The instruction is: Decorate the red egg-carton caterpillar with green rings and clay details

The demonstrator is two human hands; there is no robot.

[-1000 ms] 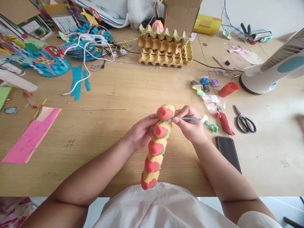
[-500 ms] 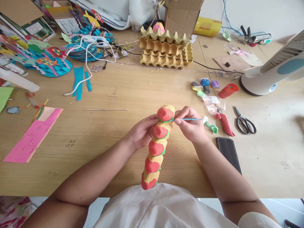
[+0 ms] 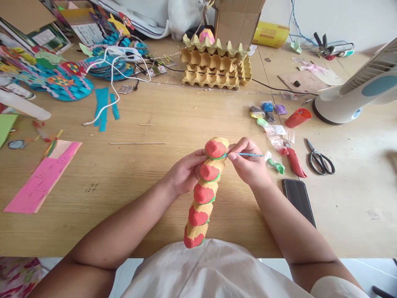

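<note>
One strip of egg-carton cups [image 3: 204,193], tan, five peaks, each capped in red with green at the lower edge; held above the near edge of the bench [image 3: 139,165], running from between the two hands down toward the wearer's white garment, top end leaning slightly right. Left hand [image 3: 186,174]: forearm reaching in diagonally from the lower left, wrist fairly straight, thumb along the upper side toward the top cup, fingers curled behind the strip; closed on it, though the hidden fingertips' exact placement is hard to make out. Right hand [image 3: 250,163]: forearm angled in from the lower right, hand turned inward, fingers bent, thumb and forefinger pinching a thin blue stick [image 3: 250,155]; the stick lies nearly level, its left tip at the green edge of the top cup, its other end extending right past the knuckles. To the right on the bench: green clay in a clear wrapper [image 3: 276,165], red-handled cutter [image 3: 296,162], black-handled scissors [image 3: 320,159], dark phone [image 3: 298,202] beside the right forearm. Farther back: red cup [image 3: 298,118], lying tilted; stacked egg cartons [image 3: 214,62].
</note>
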